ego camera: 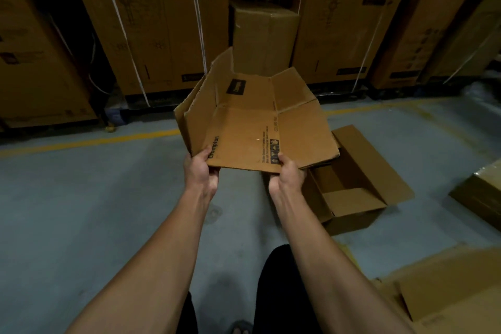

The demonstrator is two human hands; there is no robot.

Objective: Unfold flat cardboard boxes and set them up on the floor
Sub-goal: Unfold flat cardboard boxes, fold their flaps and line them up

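A flat brown cardboard box with black print hangs in the air in front of me, its far flaps bent upward and its left flaps spread apart. My left hand grips its near edge at the left, thumb on top. At the right of the same edge my right hand grips it the same way. An opened-up cardboard box stands on the grey floor just right of my right arm, its top flaps spread out.
Tall strapped cartons line the back wall, with a smaller brown box between them. A yellow line crosses the floor. More cardboard lies at the lower right and a wrapped carton at the right edge.
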